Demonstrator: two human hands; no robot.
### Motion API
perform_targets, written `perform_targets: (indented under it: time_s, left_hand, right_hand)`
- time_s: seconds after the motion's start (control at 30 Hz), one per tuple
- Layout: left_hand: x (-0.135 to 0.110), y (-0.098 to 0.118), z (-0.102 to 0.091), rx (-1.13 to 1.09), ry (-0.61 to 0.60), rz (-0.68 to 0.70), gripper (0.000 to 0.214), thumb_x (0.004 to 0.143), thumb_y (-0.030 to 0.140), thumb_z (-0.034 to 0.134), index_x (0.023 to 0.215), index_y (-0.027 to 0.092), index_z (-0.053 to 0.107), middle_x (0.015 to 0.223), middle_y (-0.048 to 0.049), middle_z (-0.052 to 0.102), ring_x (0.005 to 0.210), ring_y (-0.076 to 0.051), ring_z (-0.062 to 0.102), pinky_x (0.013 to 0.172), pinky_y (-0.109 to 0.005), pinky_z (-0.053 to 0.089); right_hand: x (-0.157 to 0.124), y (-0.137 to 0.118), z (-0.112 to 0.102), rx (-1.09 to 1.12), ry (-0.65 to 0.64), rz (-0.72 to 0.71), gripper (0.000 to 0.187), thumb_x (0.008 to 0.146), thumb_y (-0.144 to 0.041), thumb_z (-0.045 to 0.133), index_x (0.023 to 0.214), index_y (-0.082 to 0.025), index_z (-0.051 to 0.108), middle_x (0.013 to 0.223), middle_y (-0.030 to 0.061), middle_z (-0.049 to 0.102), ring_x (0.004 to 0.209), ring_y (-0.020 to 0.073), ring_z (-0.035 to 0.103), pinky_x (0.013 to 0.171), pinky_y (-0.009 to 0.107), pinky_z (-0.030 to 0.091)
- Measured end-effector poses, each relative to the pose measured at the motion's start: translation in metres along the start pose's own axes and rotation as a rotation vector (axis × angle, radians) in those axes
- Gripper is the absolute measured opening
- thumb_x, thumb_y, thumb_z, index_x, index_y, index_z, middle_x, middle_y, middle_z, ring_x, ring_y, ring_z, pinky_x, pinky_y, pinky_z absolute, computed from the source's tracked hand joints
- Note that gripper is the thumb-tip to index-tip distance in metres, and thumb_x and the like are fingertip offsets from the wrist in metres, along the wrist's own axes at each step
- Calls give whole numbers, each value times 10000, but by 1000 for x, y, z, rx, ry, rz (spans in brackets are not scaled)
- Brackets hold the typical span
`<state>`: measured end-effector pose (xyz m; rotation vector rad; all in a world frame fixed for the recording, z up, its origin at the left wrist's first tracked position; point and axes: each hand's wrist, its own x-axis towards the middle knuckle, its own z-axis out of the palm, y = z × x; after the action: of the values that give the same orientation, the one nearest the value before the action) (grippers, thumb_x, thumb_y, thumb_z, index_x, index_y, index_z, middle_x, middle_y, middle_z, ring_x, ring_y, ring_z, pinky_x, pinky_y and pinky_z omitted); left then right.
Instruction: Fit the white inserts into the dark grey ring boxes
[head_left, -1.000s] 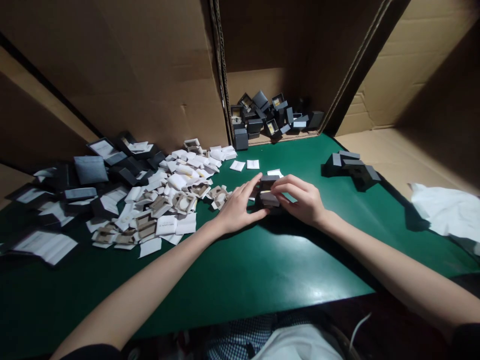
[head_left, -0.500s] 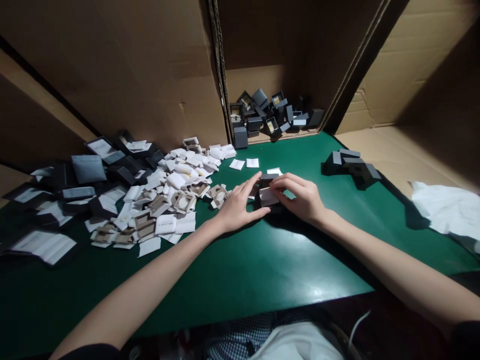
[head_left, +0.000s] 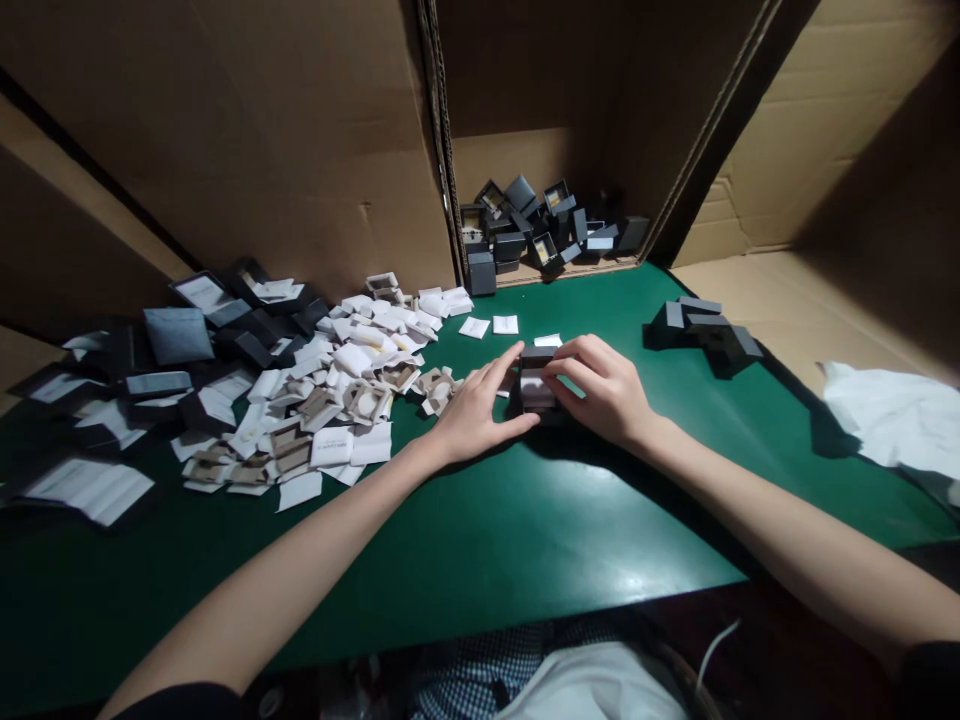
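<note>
A small dark box [head_left: 537,354] stands on the green table in front of me, with a white insert [head_left: 533,388] in its opening. My left hand [head_left: 474,412] steadies the box from the left, fingers along its far side and thumb at its near corner. Thumb and fingertips of my right hand [head_left: 606,388] are pinched at the right edge of the white insert. Fingers partly hide the box's right side. Just behind it lies a small white card [head_left: 548,341].
A heap of white folded inserts [head_left: 360,335] spreads to the left, beside black boxes and lids [head_left: 178,335]. More dark boxes [head_left: 510,245] fill a cardboard carton at the back. Several closed boxes [head_left: 705,325] sit at right, near a white cloth [head_left: 892,415].
The white insert has gone from tilted to lying flatter in the box. My right hand has shifted slightly up and away; my left hand stays nearly still.
</note>
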<state>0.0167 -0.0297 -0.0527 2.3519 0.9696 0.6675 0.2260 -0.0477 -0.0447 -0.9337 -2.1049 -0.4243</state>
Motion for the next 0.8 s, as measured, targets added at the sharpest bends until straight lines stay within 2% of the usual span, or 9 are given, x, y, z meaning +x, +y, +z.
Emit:
perform_targets:
  time_s: [0.17, 0.27, 0.37, 0.5, 0.63, 0.8]
  left_hand:
    - [0, -1, 0, 6, -4, 10, 815, 821, 454, 615, 1480, 275, 170, 1441, -86, 414, 1159, -273, 504, 972, -420, 419]
    - [0, -1, 0, 7, -1, 13, 813, 824, 464, 608, 1481, 277, 168, 1441, -89, 414, 1169, -277, 502, 981, -425, 414]
    - [0, 0, 0, 6, 3, 15, 815, 819, 484, 610, 1479, 280, 177, 1438, -91, 417, 1160, -276, 512, 981, -430, 417]
    - [0, 0, 0, 10, 6, 13, 816, 818, 497, 609, 1477, 282, 180, 1439, -85, 420, 1145, -270, 521, 980, -433, 418]
    - [0, 1, -1, 13, 0, -1, 825, 816, 497, 611, 1480, 270, 177, 1448, -84, 410, 1162, -270, 514, 983, -420, 419]
    - [0, 1, 0, 2, -3, -25, 830, 816, 507, 603, 1483, 271, 170, 1457, -84, 400, 1195, -279, 498, 997, -426, 412]
  right_hand:
    - [3, 3, -8, 107, -100, -221, 229, 839, -57, 430, 805, -166, 628, 846, 78, 626, 727, 148, 531, 624, 263, 460]
    - [4, 4, -10, 140, -202, -263, 254, 854, -80, 419, 834, -164, 658, 861, 86, 639, 751, 156, 549, 651, 279, 479]
    - [3, 6, -9, 160, -295, -250, 258, 851, -97, 438, 892, -157, 686, 940, 105, 653, 852, 179, 583, 714, 306, 501]
    - [1, 6, -7, 101, -346, -215, 247, 841, -100, 465, 839, -157, 706, 1010, 103, 669, 886, 190, 610, 720, 308, 500]
    - [-2, 3, -7, 9, -379, -167, 278, 794, -38, 460, 832, -167, 703, 1065, 78, 679, 833, 173, 636, 640, 270, 457]
    - [-6, 6, -9, -31, -478, -91, 383, 722, -22, 470, 973, -212, 688, 1200, 34, 651, 636, 111, 622, 479, 227, 314]
